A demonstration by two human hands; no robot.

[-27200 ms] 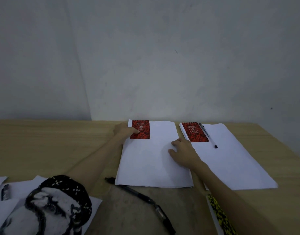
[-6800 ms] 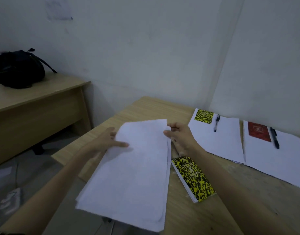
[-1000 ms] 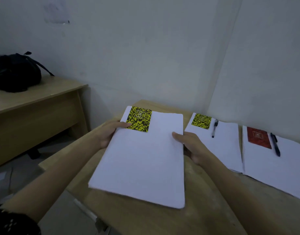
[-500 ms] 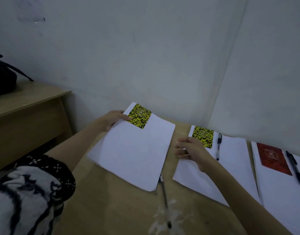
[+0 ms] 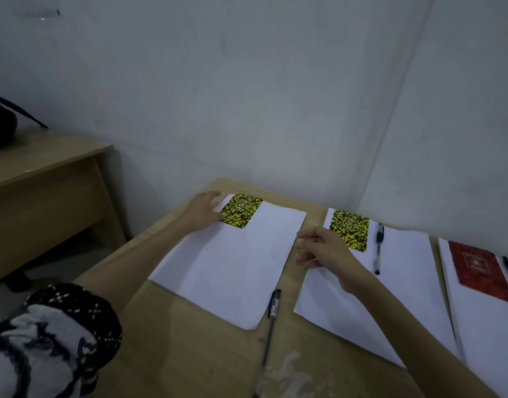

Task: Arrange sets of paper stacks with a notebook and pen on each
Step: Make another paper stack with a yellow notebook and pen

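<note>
Three paper stacks lie in a row on the table [image 5: 189,354], and only the left stack [image 5: 232,265] lacks its pen. That loose pen [image 5: 271,320] lies on the bare wood just off the stack's near right corner, cap end by the paper, barrel running toward the camera.

The step in hand looks like squaring up the yellow notebook [image 5: 241,210] on the stack's far left corner. The left hand [image 5: 204,211] rests there with fingers spread, touching the notebook's left edge and holding nothing. The right hand [image 5: 324,251] hovers over the gap between the left and middle stacks, fingers loosely curled; it seems empty, though a thin pale line at the fingertips is too faint to read.

To finish well, press the notebook flat so the sheets beneath don't skew, then take the pen by its middle and lay it just right of the notebook, parallel to it (as the middle stack [image 5: 390,288] shows).

The notebook is small, with a speckled yellow-and-black cover, its top edge meeting the paper's far edge.
</note>
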